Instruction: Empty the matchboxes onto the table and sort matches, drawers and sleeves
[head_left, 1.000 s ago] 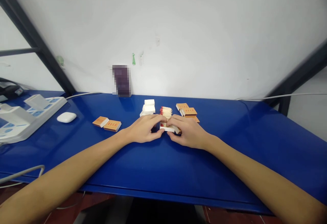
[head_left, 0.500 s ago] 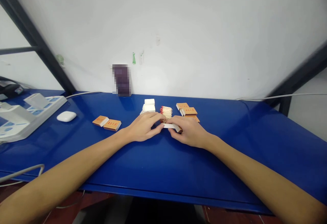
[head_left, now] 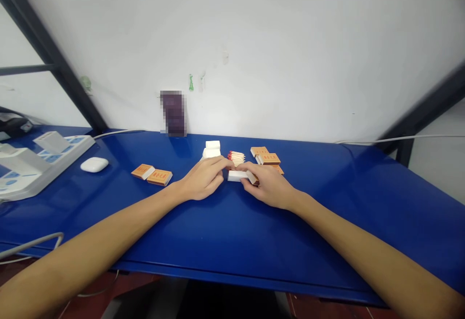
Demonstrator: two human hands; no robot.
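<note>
A matchbox with its white tray (head_left: pixel 237 176) slid partly out lies at the front of a pile of red-tipped matches (head_left: pixel 237 157). My right hand (head_left: pixel 271 185) is closed around the orange-brown sleeve end, thumb on the near side and fingers over the far side. At the tray's left end, my left hand (head_left: pixel 203 179) stretches its index finger to the far edge, by the matches. Its thumb is away from the tray, and its other fingertips are partly hidden. Behind my left hand stand white box-like pieces (head_left: pixel 212 148), partly covered.
Two orange matchboxes (head_left: pixel 160 177) lie to the left, and several more (head_left: pixel 269 158) are stacked behind my right hand. Farther left are a white rounded case (head_left: pixel 94 165) and a large power strip (head_left: pixel 78 148) with plugs. A blurred dark rectangle (head_left: pixel 174 114) leans on the wall.
My left thumb has come off the tray's near side and drawn back left, so more of the white tray shows. My right hand keeps hold of the matchbox.
</note>
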